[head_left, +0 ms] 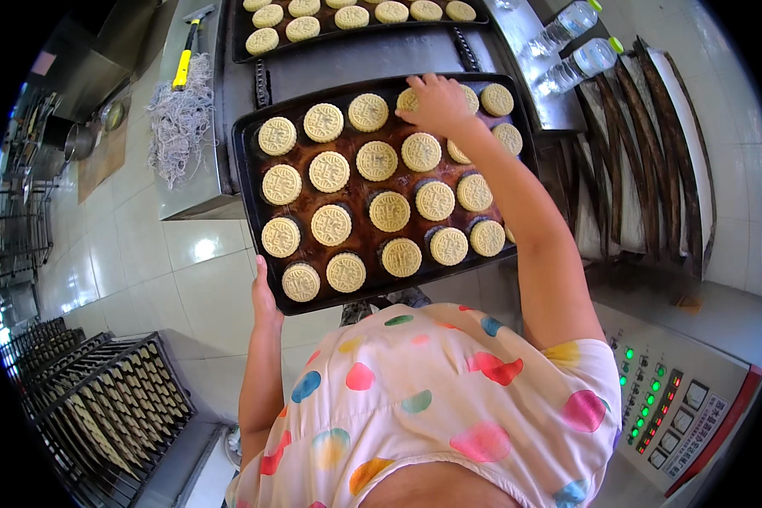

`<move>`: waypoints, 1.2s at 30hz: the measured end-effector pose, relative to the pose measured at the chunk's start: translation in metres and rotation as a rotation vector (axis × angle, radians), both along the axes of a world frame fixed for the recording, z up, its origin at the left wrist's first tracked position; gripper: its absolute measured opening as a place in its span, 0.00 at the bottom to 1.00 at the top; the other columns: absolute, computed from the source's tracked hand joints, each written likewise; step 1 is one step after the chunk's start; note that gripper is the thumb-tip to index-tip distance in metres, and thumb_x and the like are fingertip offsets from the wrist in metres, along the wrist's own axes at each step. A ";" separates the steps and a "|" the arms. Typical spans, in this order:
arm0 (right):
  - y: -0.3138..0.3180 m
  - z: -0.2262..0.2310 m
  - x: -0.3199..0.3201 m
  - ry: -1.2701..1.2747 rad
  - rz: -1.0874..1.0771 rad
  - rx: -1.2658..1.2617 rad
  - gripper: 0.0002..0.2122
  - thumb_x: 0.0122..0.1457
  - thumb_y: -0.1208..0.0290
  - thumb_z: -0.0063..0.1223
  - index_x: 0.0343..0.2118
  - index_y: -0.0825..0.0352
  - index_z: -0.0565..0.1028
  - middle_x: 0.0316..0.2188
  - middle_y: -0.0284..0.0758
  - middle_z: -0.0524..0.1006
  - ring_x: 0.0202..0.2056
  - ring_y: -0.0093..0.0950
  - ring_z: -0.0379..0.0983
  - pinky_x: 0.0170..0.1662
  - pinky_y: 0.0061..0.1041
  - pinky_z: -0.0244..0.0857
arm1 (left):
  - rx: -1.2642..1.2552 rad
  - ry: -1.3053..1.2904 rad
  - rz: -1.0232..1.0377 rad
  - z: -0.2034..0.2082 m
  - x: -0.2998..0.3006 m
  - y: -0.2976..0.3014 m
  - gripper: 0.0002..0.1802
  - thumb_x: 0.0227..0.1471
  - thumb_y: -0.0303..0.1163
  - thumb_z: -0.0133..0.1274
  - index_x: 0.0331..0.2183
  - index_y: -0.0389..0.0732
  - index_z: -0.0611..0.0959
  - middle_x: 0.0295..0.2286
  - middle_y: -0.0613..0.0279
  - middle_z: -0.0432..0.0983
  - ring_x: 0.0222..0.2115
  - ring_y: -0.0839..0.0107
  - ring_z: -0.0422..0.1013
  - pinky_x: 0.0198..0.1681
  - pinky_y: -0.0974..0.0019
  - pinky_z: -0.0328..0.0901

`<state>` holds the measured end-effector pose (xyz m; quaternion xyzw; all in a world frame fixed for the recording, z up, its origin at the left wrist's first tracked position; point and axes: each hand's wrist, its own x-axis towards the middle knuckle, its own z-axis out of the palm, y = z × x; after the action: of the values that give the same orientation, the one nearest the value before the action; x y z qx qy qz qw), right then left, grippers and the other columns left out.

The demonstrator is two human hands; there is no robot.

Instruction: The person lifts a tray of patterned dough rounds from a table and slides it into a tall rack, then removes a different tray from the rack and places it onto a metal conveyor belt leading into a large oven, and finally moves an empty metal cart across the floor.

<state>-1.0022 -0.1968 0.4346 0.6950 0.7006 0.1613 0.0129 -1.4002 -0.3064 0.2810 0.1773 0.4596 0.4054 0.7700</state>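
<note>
Round embossed yellow biscuits were touched by right hand, grip unclear, black rectangular metal tray edge-gripped by left hand beside white floor tiles.

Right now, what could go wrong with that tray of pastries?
The near part of the black baking tray juts out over the floor tiles, with the left hand at its near-left corner; a slip there might tip it. The right hand appears to touch a stamped round pastry in the far row and could dent it. The right forearm crosses above other pastries and might brush one.
</note>
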 end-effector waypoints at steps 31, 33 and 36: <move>-0.290 -0.094 0.136 1.499 -0.865 0.540 0.26 0.53 0.51 0.54 0.37 0.78 0.75 0.33 0.33 0.75 0.36 0.19 0.67 0.43 0.19 0.59 | 0.111 0.119 -0.039 -0.003 -0.004 0.006 0.36 0.53 0.56 0.43 0.47 0.31 0.70 0.44 0.55 0.71 0.42 0.64 0.70 0.47 0.62 0.65; -0.290 -0.097 0.138 1.484 -0.836 0.559 0.27 0.53 0.50 0.53 0.36 0.78 0.75 0.32 0.33 0.75 0.35 0.19 0.66 0.41 0.19 0.59 | 0.121 0.239 -0.062 -0.002 -0.005 0.004 0.39 0.52 0.59 0.42 0.47 0.30 0.69 0.44 0.55 0.70 0.43 0.66 0.69 0.48 0.64 0.64; -0.289 -0.101 0.137 1.398 -0.828 0.601 0.28 0.54 0.49 0.52 0.34 0.79 0.76 0.28 0.33 0.74 0.31 0.20 0.64 0.39 0.21 0.60 | 0.149 0.276 -0.063 -0.001 -0.007 0.003 0.40 0.52 0.59 0.42 0.49 0.29 0.68 0.46 0.54 0.69 0.46 0.65 0.67 0.50 0.64 0.61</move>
<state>-0.8647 -0.4854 0.3341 0.8078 0.1661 -0.1422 -0.5474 -1.4067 -0.3030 0.2795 0.3021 0.5239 0.3859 0.6967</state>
